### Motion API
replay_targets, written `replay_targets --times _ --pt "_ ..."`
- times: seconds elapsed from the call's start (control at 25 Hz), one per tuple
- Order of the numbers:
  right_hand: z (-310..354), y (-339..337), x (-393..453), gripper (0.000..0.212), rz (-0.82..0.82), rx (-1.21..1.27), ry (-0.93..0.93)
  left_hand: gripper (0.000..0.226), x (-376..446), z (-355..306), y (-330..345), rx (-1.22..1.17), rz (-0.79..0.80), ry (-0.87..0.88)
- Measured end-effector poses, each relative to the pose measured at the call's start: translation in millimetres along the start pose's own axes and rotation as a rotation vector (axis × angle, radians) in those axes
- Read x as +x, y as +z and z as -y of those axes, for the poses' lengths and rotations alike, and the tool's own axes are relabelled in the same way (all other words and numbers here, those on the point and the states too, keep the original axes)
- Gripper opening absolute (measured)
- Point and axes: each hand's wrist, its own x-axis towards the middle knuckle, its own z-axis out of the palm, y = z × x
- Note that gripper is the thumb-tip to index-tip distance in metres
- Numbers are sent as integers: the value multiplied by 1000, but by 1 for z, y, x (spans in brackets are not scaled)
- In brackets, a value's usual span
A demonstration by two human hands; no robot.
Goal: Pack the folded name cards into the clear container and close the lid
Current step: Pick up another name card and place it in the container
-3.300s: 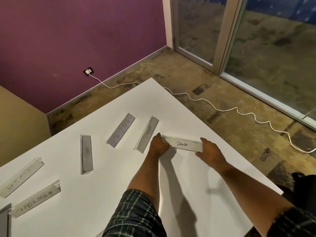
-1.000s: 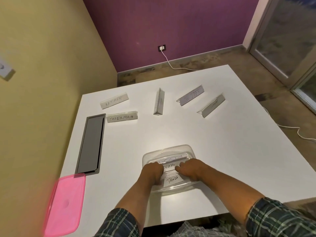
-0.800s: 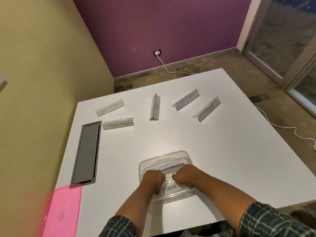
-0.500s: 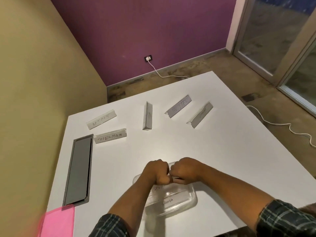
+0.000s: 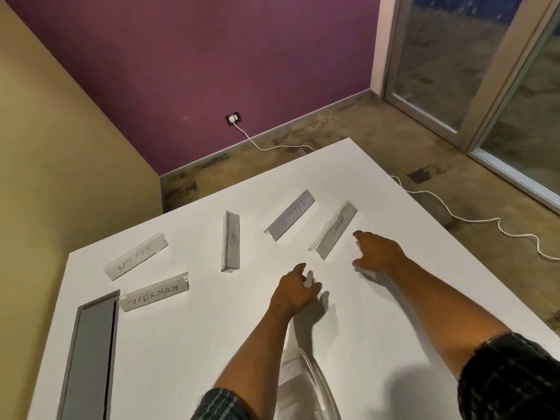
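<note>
On the white counter (image 5: 378, 328), both bare hands out and empty. Right hand (image 5: 380, 253), grip spread wide, just beside the folded grey name card lettered ELEPHANT (image 5: 333, 230); left hand (image 5: 295, 291), fingers loosely apart, nearer in and short of the card's near end. Long axis of that card slanting from near-left to far-right, just left of the right hand; likely next pick, right hand nearer. Four more folded cards lying apart to the left. Clear plastic container (image 5: 318, 380) at the near edge, partly behind the left forearm, lid not in view.
</note>
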Motion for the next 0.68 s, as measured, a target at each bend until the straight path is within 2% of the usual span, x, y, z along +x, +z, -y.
replay_targets --times 0.12,0.32,0.52,0.68 --pt "-14 -1 28 87 7 157 93 88 26 -9 12 -163 -6 -44" --pt "-22 -6 69 101 -58 293 79 103 62 -14 31 -447 -7 -86" --pt "-22 0 104 126 -4 200 106 92 85 -23 44 -674 -65 -113" --pt "-23 5 115 126 -14 95 70 75 103 -20 55 -721 -178 -149"
